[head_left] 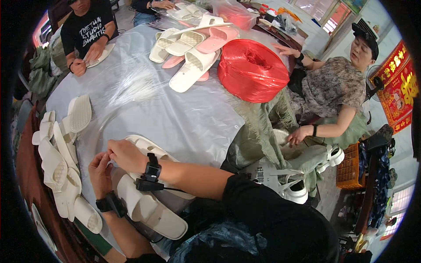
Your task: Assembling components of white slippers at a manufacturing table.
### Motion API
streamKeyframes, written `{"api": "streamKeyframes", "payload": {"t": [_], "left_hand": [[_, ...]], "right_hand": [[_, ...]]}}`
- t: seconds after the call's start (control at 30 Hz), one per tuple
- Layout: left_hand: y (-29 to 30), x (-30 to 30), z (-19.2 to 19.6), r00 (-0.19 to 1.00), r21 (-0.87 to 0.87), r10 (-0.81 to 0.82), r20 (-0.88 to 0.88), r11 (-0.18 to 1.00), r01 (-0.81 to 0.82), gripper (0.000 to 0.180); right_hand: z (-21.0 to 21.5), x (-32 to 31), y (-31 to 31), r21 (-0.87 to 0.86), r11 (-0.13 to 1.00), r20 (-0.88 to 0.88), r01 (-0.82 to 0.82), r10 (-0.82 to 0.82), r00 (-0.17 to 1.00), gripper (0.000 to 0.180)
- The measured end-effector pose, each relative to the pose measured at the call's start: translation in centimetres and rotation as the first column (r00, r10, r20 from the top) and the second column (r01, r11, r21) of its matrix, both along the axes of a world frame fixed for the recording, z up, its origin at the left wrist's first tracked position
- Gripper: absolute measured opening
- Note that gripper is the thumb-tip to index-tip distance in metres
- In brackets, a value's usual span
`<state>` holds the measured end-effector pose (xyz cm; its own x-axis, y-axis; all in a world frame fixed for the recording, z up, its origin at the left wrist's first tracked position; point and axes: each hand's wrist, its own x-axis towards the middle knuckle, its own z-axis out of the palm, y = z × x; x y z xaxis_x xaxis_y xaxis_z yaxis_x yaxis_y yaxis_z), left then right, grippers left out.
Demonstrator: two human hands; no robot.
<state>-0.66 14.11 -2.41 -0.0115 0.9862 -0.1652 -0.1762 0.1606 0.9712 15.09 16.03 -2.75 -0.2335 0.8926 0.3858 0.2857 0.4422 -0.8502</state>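
Observation:
My left hand [101,173] and my right hand [126,154] meet at the fingertips, both closed in a pinch. Whatever is between them is too thin or small to make out. Just below my hands, a cream slide slipper [153,215] lies on the table, its open heel toward me. A second cream slipper [147,144] lies behind my right forearm, which partly hides it. Left of my hands, a loose pile of cream slippers [59,166] runs along the table edge. Beyond my hands, a fan of thin clear strands [138,85] lies on the plastic sheet.
Cream and pink slippers [193,65] are heaped at the far side, beside a large red twine roll [252,72]. A person [90,33] across the table handles a slipper. At right, another person [333,87] reaches toward a green woven sack [263,127]. An orange crate [350,166] stands behind.

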Motion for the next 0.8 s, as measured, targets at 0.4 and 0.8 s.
{"api": "streamKeyframes", "payload": {"t": [0.4,0.8], "left_hand": [[-0.4,0.0,0.1,1.0,0.007,-0.029,0.005,1.0,0.029,0.008],[-0.9,-0.5,0.9,0.989,0.108,0.145,-0.016,0.984,-0.142,0.008]], "right_hand": [[0.1,-0.1,-0.5,-0.038,0.999,-0.049,-0.004,0.003,0.999,0.008],[8.2,6.8,-6.2,0.178,0.973,0.342,-0.144,0.076,0.937,0.011]]}}
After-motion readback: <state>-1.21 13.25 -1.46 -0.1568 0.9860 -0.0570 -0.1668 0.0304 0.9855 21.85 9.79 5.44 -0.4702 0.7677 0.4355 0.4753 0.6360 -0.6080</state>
